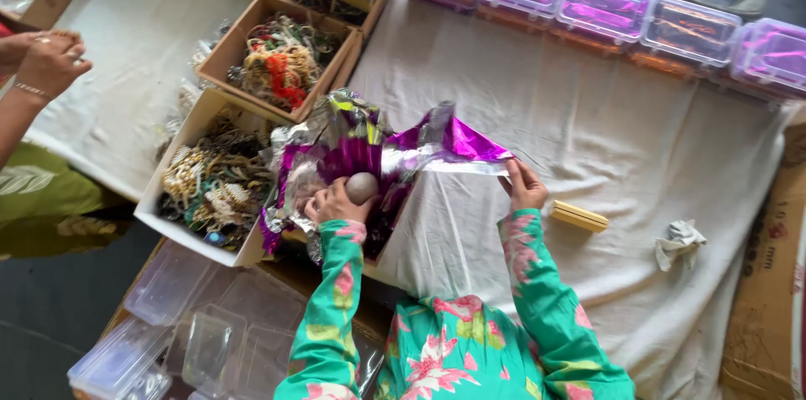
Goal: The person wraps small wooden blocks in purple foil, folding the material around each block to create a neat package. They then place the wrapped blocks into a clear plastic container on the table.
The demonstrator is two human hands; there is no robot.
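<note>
Left hand (336,203) gripped a small pale ball (362,187) over crumpled foil; right hand (525,186) pinched the purple foil sheet (457,146) taut, keeping it spread above the cloth-covered tabletop (588,115)

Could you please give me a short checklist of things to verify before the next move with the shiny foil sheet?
1. Left hand holds a small round grey ball: ok.
2. Right hand pinches the edge of the shiny purple and silver foil sheet: ok.
3. Foil lies flat: not ok, crumpled near the left hand.
4. White cloth bare under the foil's right end: ok.
5. Small yellow rectangular box lies apart from the foil: ok.
6. Another person's hands stay apart at the far left: ok.
</note>
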